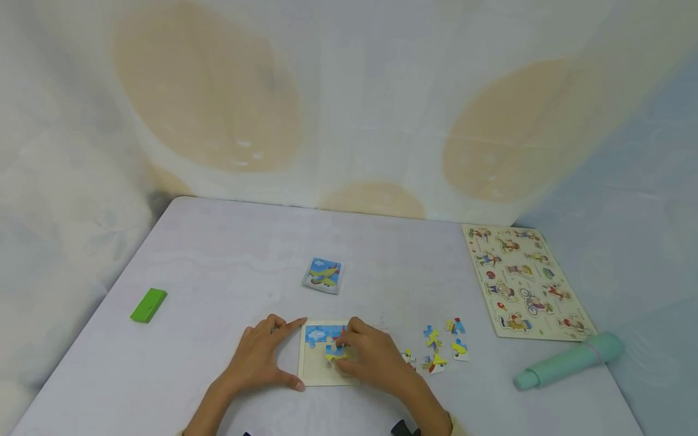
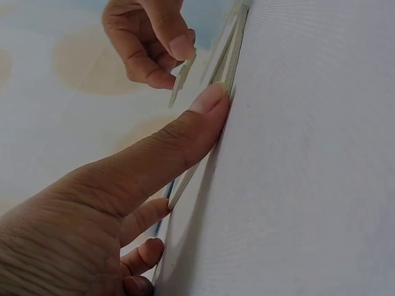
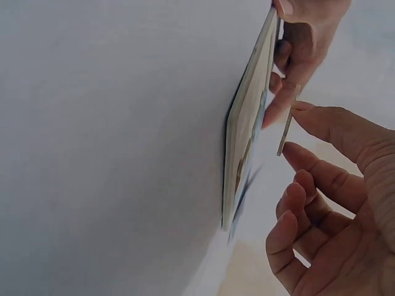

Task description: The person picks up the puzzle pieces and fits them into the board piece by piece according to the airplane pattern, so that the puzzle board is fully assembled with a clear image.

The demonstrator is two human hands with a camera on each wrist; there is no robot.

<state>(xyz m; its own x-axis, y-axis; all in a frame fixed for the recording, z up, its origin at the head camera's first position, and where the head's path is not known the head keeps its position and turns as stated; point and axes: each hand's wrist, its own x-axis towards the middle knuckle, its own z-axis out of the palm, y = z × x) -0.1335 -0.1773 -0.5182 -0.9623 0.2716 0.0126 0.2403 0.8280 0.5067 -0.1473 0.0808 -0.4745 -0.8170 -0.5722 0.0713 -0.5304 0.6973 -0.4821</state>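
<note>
A small square puzzle tray (image 1: 313,375) lies near the front of the table, with blue sky pieces (image 1: 318,334) fitted along its far side and bare wood below. Spread along the tray's left side is my left hand (image 1: 262,357), its thumb at the near corner and its index finger at the far one. My right hand (image 1: 382,360) pinches a blue and yellow jigsaw piece (image 1: 331,352) between thumb and index finger over the tray. Seen edge-on in the right wrist view, the piece (image 3: 286,132) is raised off the tray (image 3: 247,117).
Several loose jigsaw pieces (image 1: 435,363) lie right of the tray. Behind it is an airplane picture packet (image 1: 323,275). A green block (image 1: 148,305) sits at the left. A board with figures (image 1: 526,281) and a pale green roll (image 1: 569,361) occupy the right edge.
</note>
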